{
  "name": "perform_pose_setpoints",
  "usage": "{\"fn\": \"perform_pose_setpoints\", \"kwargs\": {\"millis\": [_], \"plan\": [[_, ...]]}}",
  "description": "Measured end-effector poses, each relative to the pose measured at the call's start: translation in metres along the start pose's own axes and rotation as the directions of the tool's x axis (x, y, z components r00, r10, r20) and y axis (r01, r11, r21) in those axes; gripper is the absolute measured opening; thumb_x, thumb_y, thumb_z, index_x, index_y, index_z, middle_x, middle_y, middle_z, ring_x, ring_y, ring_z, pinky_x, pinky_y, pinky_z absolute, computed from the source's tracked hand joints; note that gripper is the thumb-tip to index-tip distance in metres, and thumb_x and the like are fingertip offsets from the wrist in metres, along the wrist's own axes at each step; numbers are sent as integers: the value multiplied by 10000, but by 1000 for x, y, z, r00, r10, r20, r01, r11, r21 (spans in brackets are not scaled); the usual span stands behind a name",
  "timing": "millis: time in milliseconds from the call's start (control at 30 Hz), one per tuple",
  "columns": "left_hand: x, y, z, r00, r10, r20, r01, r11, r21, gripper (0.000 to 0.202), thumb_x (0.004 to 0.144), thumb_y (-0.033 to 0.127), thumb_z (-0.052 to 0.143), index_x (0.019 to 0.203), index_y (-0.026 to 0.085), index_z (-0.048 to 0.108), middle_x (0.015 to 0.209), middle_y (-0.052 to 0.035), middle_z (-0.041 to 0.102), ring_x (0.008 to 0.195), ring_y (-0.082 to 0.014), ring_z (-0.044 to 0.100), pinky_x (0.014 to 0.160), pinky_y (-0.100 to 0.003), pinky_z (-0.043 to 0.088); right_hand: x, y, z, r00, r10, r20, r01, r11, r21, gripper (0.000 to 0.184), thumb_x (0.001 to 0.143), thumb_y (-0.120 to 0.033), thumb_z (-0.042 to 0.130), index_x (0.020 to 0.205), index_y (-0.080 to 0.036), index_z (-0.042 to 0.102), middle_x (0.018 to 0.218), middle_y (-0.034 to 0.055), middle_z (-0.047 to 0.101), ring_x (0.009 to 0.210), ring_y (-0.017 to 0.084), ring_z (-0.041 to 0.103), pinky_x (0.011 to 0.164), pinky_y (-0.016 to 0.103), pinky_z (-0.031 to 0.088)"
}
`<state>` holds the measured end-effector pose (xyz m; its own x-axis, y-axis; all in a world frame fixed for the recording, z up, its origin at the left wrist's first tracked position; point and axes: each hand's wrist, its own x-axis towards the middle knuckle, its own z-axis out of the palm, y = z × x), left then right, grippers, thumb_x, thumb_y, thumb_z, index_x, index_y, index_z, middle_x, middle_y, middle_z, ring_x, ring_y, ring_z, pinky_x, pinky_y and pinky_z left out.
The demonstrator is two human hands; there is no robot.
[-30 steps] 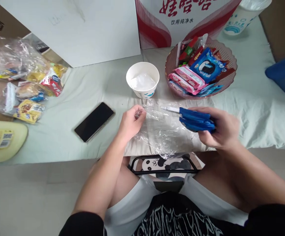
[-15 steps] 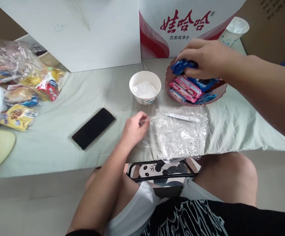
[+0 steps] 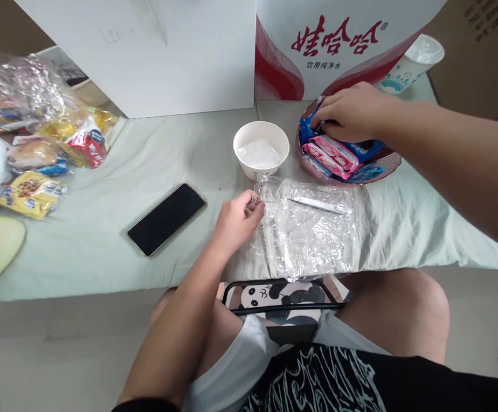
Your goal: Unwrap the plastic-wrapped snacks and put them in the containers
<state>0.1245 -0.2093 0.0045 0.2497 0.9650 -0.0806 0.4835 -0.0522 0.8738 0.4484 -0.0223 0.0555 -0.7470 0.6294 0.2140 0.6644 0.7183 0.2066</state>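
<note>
My left hand (image 3: 236,220) pinches the left edge of a sheet of clear plastic wrap (image 3: 309,232) spread on the pale cloth in front of me. A thin white stick (image 3: 317,204) lies on the wrap. My right hand (image 3: 347,111) reaches into the pink snack bowl (image 3: 388,163) at the back right, fingers curled down over a blue snack packet (image 3: 307,129) among pink and blue packets.
A white paper bowl (image 3: 261,150) stands just behind the wrap. A black phone (image 3: 166,218) lies to the left. Bagged snacks (image 3: 34,143) pile up at the far left. A white box (image 3: 146,51), a red-and-white carton (image 3: 339,40) and a paper cup (image 3: 410,66) line the back.
My right hand carried the blue packet from above the wrap to the snack bowl and lowered it in. My left hand stayed pinching the wrap's edge.
</note>
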Motion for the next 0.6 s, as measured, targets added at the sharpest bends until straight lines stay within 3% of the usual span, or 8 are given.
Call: {"fn": "perform_pose_setpoints", "kwargs": {"millis": [100, 133, 200, 267, 333, 467, 600], "plan": [[-1, -1, 0, 1000, -4, -5, 4, 1000, -14, 150, 912, 319, 558, 810, 208, 559, 698, 31, 590, 645, -129, 526, 649, -283, 406, -11, -55, -30, 980, 125, -157, -131, 991, -30, 185, 919, -285, 570, 928, -266, 754, 924, 23, 792, 922, 203, 702, 751, 373, 481], [-1, -1, 0, 1000, -8, -11, 8, 1000, -21, 139, 908, 306, 567, 810, 207, 567, 716, 24, 616, 652, -130, 546, 657, -284, 420, -21, -81, -40, 957, 184, -225, -182, 983, 31, 207, 934, -248, 546, 977, -231, 748, 937, 59, 786, 876, 207, 701, 728, 368, 487], [0, -2, -1, 999, -29, -26, 29, 999, -29, 128, 899, 313, 614, 831, 206, 595, 751, 9, 669, 665, -138, 591, 664, -290, 446, -48, -137, -50, 903, 296, -313, -229, 945, 232, 157, 948, -211, 557, 897, -205, 706, 829, 62, 753, 743, 180, 678, 655, 330, 489], [0, -3, -3, 997, -72, -18, 71, 997, -42, 129, 896, 331, 655, 923, 205, 646, 748, -3, 708, 673, -158, 642, 648, -296, 464, -81, -185, -44, 867, 388, -312, -255, 885, 390, 120, 911, -145, 573, 874, -218, 660, 775, 38, 735, 703, 179, 675, 645, 326, 516], [0, -4, -3, 994, -109, 17, 110, 992, -69, 175, 917, 316, 644, 1047, 203, 677, 736, -12, 736, 665, -172, 674, 617, -296, 472, -110, -216, -24, 827, 489, -278, -344, 831, 437, 118, 889, -134, 591, 881, -241, 639, 751, 22, 714, 700, 198, 678, 648, 346, 534], [-1, -5, -2, 989, -138, 45, 144, 971, -191, 218, 942, 266, 594, 1134, 217, 684, 733, -9, 758, 512, -128, 584, 498, -268, 409, -139, -234, 9, 773, 604, -195, -470, 751, 463, 112, 896, -187, 613, 978, -251, 655, 867, 50, 731, 788, 230, 698, 709, 391, 554], [2, -4, -5, 975, -222, -7, 206, 919, -336, 193, 898, 331, 639, 1050, 216, 663, 600, 26, 673, 365, -77, 402, 379, -248, 256, -141, -232, 5, 832, 504, -231, -329, 784, 526, 198, 911, -206, 623, 1101, -256, 653, 981, 69, 739, 883, 247, 706, 775, 412, 562]]}}
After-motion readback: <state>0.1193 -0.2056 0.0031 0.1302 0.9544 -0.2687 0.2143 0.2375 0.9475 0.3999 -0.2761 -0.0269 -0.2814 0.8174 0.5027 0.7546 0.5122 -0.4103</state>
